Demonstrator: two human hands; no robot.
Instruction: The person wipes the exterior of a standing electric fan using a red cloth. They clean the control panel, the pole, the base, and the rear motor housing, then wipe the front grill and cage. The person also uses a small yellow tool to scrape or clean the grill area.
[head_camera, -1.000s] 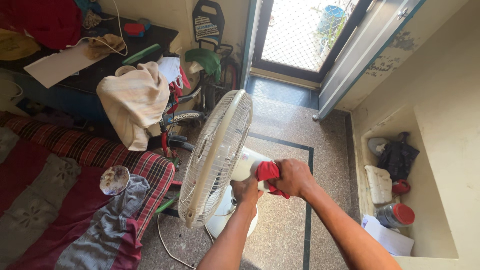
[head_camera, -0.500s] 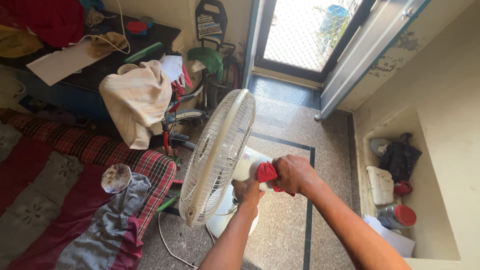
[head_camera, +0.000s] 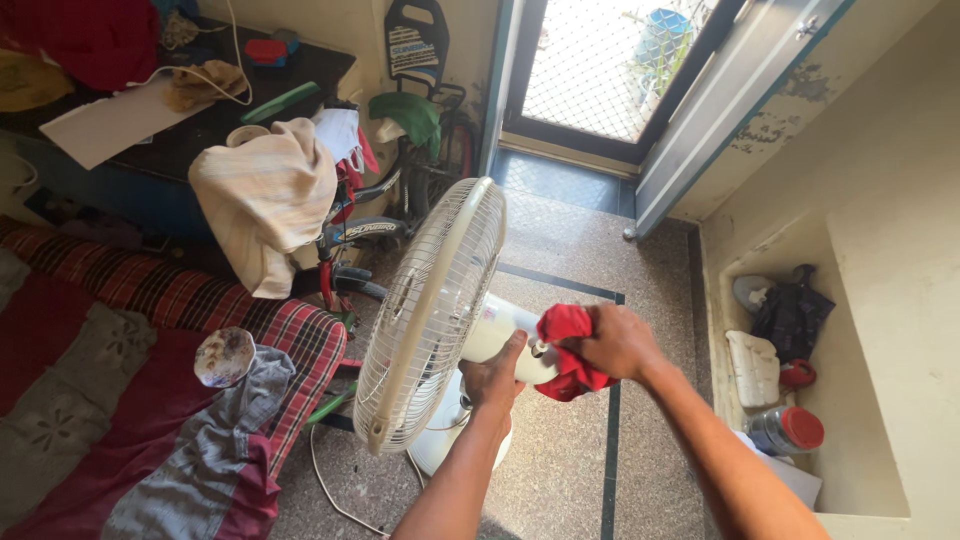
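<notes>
Behind a white fan (head_camera: 432, 318), the right hand (head_camera: 618, 343) pinches a red cloth (head_camera: 567, 352) in its fingers; the left hand (head_camera: 495, 377), fingers wrapped, grips the motor housing (head_camera: 498, 328).

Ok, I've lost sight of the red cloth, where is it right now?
In the head view, right of centre: the red cloth is bunched in the right hand, pressed against the back of the white fan's motor housing, beside the left hand.

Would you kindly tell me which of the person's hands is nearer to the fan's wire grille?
Left. The left hand holds the white motor housing just behind the grille; the right hand presses a red cloth farther back.
</notes>
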